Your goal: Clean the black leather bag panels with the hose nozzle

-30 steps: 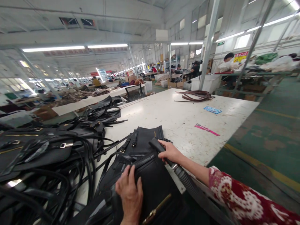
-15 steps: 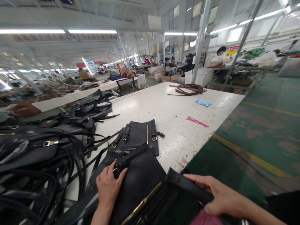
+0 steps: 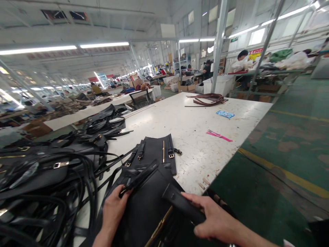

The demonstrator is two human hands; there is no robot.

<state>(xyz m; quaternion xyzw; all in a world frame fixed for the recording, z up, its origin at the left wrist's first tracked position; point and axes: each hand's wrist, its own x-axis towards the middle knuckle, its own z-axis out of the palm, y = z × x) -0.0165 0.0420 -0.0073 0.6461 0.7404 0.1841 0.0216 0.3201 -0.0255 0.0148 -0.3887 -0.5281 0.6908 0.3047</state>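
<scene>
A black leather bag piece point(image 3: 146, 199) with a gold zipper lies at the near edge of the white table. My left hand point(image 3: 114, 206) pinches a black strap with a small metal fitting at the bag's upper left. In my right hand point(image 3: 210, 216) is a wide black strap end point(image 3: 182, 204), gripped between thumb and fingers above the bag's right side. Just beyond lies another black panel point(image 3: 154, 149) with buckled straps and a gold zipper.
Black bags and straps point(image 3: 59, 164) are heaped on the left. Brown straps point(image 3: 209, 99), a blue card point(image 3: 225, 114) and pink-handled snips point(image 3: 219, 136) lie on the white table point(image 3: 190, 120). Other people work at far tables.
My right hand has moved left with the strap end, over the bag's zipper side. My left hand has shifted slightly left and still grips its strap. The view has tilted slightly.
</scene>
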